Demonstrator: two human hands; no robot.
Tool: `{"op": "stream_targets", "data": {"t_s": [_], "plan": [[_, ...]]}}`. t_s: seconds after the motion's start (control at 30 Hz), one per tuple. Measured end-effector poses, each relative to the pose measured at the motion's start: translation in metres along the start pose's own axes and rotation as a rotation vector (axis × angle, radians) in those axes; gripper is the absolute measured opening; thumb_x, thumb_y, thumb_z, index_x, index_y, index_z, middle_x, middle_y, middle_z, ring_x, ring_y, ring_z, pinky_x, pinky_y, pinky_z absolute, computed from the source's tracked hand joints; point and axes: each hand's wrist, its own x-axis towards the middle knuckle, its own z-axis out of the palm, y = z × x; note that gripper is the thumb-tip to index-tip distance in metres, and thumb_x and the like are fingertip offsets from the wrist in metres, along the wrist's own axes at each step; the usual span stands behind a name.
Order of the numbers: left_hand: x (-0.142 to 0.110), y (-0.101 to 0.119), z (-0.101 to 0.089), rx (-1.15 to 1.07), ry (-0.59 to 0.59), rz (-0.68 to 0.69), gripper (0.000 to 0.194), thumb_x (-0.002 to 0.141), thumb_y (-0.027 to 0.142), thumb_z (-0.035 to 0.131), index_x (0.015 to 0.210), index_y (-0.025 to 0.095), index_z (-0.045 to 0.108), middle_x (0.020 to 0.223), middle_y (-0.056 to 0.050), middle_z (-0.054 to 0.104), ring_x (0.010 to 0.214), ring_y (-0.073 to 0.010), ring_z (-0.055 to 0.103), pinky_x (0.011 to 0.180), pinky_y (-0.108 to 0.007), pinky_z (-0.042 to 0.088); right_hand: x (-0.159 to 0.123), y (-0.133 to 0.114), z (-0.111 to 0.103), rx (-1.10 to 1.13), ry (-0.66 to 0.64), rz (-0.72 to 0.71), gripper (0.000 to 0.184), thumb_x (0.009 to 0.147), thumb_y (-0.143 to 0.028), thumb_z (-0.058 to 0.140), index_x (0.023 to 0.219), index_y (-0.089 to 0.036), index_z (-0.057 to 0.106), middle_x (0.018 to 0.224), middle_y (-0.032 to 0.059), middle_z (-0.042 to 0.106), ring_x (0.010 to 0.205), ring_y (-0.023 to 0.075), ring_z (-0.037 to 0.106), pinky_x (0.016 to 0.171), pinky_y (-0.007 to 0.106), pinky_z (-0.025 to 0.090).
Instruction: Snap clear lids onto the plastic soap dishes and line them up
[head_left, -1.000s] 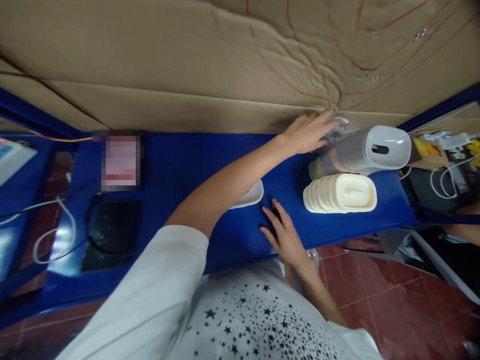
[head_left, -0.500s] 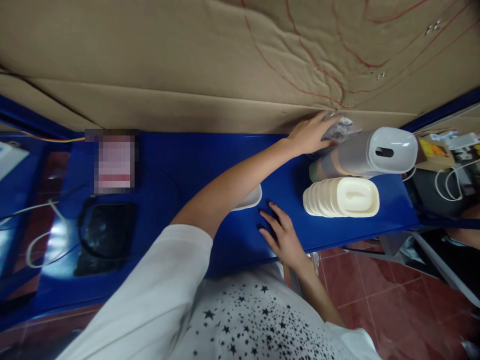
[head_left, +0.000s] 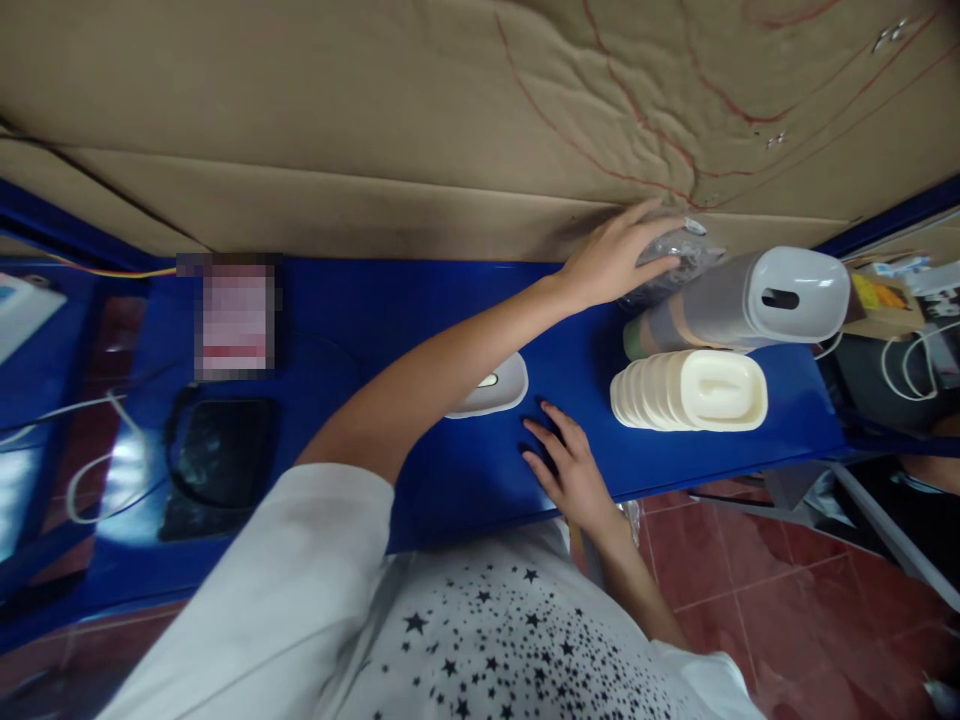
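My left hand (head_left: 611, 262) reaches to the far right of the blue table (head_left: 420, 310), by the cardboard wall. Its fingers curl over a crumpled clear plastic bag (head_left: 681, 258) with dark bits inside. My right hand (head_left: 570, 470) lies flat on the table's near edge, fingers spread, holding nothing. A white oval lid (head_left: 495, 387) rests on the table, partly hidden under my left forearm. Right of my hands, a stack of cream-white oval containers (head_left: 690, 390) lies on its side. Behind it lies a tall translucent container with a white lid (head_left: 742, 303).
A cardboard sheet (head_left: 375, 120) walls the back of the table. A black pad with a cable (head_left: 214, 460) and a blurred-out item (head_left: 236, 318) sit at the left, with white cords (head_left: 97, 480) further left. Boxes and cables (head_left: 900, 330) crowd the right end. Red floor tiles (head_left: 787, 600) lie below.
My left hand has closed further over the plastic bag and drawn it slightly up and out from behind the tall container. My right hand stays flat on the table.
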Motion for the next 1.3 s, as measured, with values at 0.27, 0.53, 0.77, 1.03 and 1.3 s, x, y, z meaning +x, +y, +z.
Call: {"op": "stream_targets", "data": {"t_s": [0.27, 0.53, 0.77, 1.03, 1.3], "plan": [[-0.154, -0.004, -0.117, 0.071, 0.084, -0.134, 0.047, 0.107, 0.042, 0.060, 0.153, 0.030, 0.059, 0.168, -0.010, 0.048, 0.153, -0.0312, 0.050, 0.127, -0.055, 0.041, 0.004, 0.000, -0.010, 0.144, 0.068, 0.072, 0.074, 0.108, -0.036, 0.060, 0.173, -0.036, 0.024, 0.173, 0.0111, 0.038, 0.160, 0.0302, 0.041, 0.128, 0.058, 0.046], [-0.286, 0.000, -0.116, -0.040, 0.065, -0.199, 0.052, 0.105, 0.034, 0.066, 0.155, 0.040, 0.052, 0.168, -0.008, 0.047, 0.153, -0.0292, 0.052, 0.123, -0.054, 0.051, 0.063, -0.009, -0.018, 0.074, 0.089, -0.036, 0.093, 0.107, -0.041, 0.061, 0.176, -0.037, -0.001, 0.184, 0.0073, 0.004, 0.170, 0.0342, 0.013, 0.134, 0.064, 0.032], [-0.307, -0.009, -0.102, -0.049, -0.032, -0.224, 0.052, 0.101, 0.030, 0.072, 0.150, 0.039, 0.055, 0.170, -0.010, 0.044, 0.156, -0.0311, 0.048, 0.123, -0.057, 0.051, 0.077, -0.005, -0.014, 0.075, 0.050, -0.159, 0.070, 0.110, -0.034, 0.057, 0.172, -0.046, 0.027, 0.174, 0.0023, 0.038, 0.160, 0.0280, 0.042, 0.131, 0.056, 0.043], [-0.308, -0.017, -0.099, -0.075, -0.045, -0.234, 0.054, 0.103, 0.033, 0.069, 0.152, 0.033, 0.047, 0.168, -0.015, 0.044, 0.158, -0.0310, 0.044, 0.127, -0.059, 0.045, 0.076, 0.001, -0.004, 0.102, 0.138, -0.204, 0.045, 0.108, -0.029, 0.059, 0.152, -0.041, 0.061, 0.158, 0.0033, 0.056, 0.150, 0.0264, 0.054, 0.125, 0.056, 0.051], [-0.306, -0.019, -0.098, -0.042, -0.132, -0.245, 0.048, 0.106, 0.033, 0.064, 0.152, 0.031, 0.051, 0.171, -0.015, 0.042, 0.159, -0.0310, 0.043, 0.129, -0.059, 0.039, 0.076, 0.004, -0.005, 0.088, 0.072, -0.143, 0.042, 0.108, -0.035, 0.060, 0.150, -0.039, 0.063, 0.156, 0.0050, 0.057, 0.150, 0.0288, 0.054, 0.124, 0.058, 0.051]]}}
